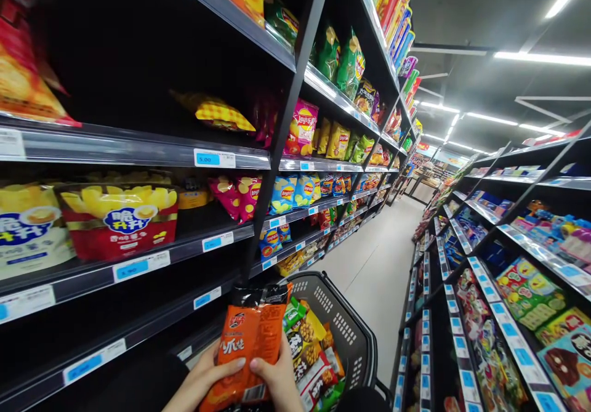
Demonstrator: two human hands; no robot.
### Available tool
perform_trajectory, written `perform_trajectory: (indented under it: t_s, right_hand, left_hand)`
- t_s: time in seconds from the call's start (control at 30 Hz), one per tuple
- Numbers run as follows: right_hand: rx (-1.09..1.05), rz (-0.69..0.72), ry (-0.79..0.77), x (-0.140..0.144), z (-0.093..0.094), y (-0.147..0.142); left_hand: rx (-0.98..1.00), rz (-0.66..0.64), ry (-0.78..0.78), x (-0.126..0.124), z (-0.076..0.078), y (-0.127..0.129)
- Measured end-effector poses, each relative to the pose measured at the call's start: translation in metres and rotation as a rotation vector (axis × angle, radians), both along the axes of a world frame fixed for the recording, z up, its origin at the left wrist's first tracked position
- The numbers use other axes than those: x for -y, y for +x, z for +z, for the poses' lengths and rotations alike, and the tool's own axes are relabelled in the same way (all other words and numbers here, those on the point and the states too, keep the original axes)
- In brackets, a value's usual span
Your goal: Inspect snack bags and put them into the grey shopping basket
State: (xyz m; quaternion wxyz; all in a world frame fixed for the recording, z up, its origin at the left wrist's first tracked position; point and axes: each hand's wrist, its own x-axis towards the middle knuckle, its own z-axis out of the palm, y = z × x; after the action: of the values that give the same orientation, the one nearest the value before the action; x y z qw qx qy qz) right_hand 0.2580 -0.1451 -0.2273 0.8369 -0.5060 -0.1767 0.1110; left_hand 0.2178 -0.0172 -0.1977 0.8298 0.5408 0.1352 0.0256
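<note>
An orange snack bag (252, 338) with a black top band is held upright in front of me, over the near left side of the shopping basket. My left hand (210, 372) grips its left edge, thumb across the front. On the other edge, my right hand (277, 372) holds it the same way, its thumb pressed on the front. The fingers behind the bag are hidden. Just beyond it is a dark grey shopping basket (360, 332) with perforated walls, holding several colourful snack packets (307, 338). The bag covers part of the basket's left side.
To the left, black shelves (138, 141) carry chip bags, including a red pouch (120, 221) and a yellow checked bag lying flat (217, 113). A pale aisle floor (383, 258) runs ahead. More stocked shelves (489, 264) line the right side.
</note>
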Motion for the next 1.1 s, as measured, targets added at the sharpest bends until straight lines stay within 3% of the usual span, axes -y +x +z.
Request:
perform_trajectory:
  t_s: [0.17, 0.27, 0.4, 0.6, 0.73, 0.93, 1.1]
  right_hand:
    - [-0.003, -0.025, -0.007, 0.002, -0.003, 0.005]
    - [-0.037, -0.120, -0.115, 0.009, -0.004, 0.005]
    - [-0.159, -0.164, -0.286, 0.020, -0.012, 0.007]
    - [-0.497, 0.082, -0.308, 0.028, -0.020, 0.008]
    - [-0.593, 0.140, -0.315, 0.032, -0.019, 0.008]
    - [-0.676, 0.209, -0.380, 0.040, -0.022, 0.010]
    - [-0.574, 0.165, -0.326, 0.041, -0.021, 0.010]
  left_hand:
    - [0.016, 0.055, 0.053, -0.001, -0.008, 0.005]
    - [0.021, 0.116, 0.121, 0.003, -0.006, 0.004]
    - [-0.045, 0.003, 0.088, 0.008, -0.012, 0.004]
    - [-0.230, -0.072, 0.042, 0.010, -0.037, 0.007]
    - [-0.322, -0.102, 0.000, 0.011, -0.046, 0.008]
    - [-0.385, -0.159, -0.050, 0.015, -0.045, 0.003]
    - [-0.266, -0.127, -0.080, 0.018, -0.039, 0.002]
